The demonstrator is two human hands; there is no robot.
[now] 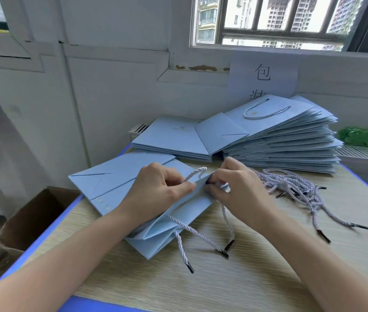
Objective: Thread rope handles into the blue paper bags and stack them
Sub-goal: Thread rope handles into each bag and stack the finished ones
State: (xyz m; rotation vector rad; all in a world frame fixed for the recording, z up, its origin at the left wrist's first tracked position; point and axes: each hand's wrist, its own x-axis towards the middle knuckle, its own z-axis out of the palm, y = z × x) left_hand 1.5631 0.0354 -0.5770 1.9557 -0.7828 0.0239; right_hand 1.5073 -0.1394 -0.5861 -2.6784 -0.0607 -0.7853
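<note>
A flat blue paper bag (115,176) lies on the wooden table (234,278) in front of me, its open top edge raised between my hands. My left hand (156,190) pinches that top edge. My right hand (239,188) pinches the black tip of a white twisted rope handle (195,173) at the bag's edge; the rope loops up between the hands. Another rope (192,230) hangs out of the bag's near side, its black tips lying on the table. A pile of loose ropes (298,188) lies right of my right hand.
A tall stack of blue bags (279,140), the top one with a rope handle, stands at the back right. A lower stack of bags (169,140) sits left of it. An open cardboard box (36,217) stands below the table's left edge. A green object (367,136) lies far right.
</note>
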